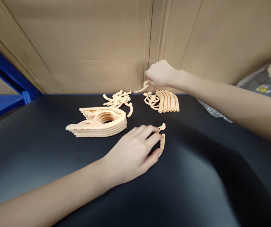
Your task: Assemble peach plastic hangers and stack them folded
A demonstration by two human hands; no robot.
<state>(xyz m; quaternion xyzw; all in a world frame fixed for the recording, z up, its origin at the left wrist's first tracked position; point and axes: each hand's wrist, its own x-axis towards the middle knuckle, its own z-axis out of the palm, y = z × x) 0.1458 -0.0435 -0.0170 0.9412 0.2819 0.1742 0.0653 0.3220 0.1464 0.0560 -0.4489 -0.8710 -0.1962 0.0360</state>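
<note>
My left hand (141, 149) rests low over the black table, thumb and fingers closed around a beige plastic hanger piece (163, 143), much of it hidden under the fingers. A small hooked end (162, 126) pokes out just beyond the fingertips. Farther back, my right hand (161, 74) is raised in a closed grip on a small curved beige hook piece (142, 88). Below that hand lie several round hook pieces (151, 101) beside a row of hanger arms (168, 101). To the left are a loose heap of hook pieces (118, 99) and a stack of folded hangers (99, 127).
A cardboard wall (97, 47) stands behind the black tabletop (178, 195). Blue metal framing (9, 75) runs along the left. At the right are clear plastic wrapping (214, 112) and a transparent bag (256, 82) with a beige curved item.
</note>
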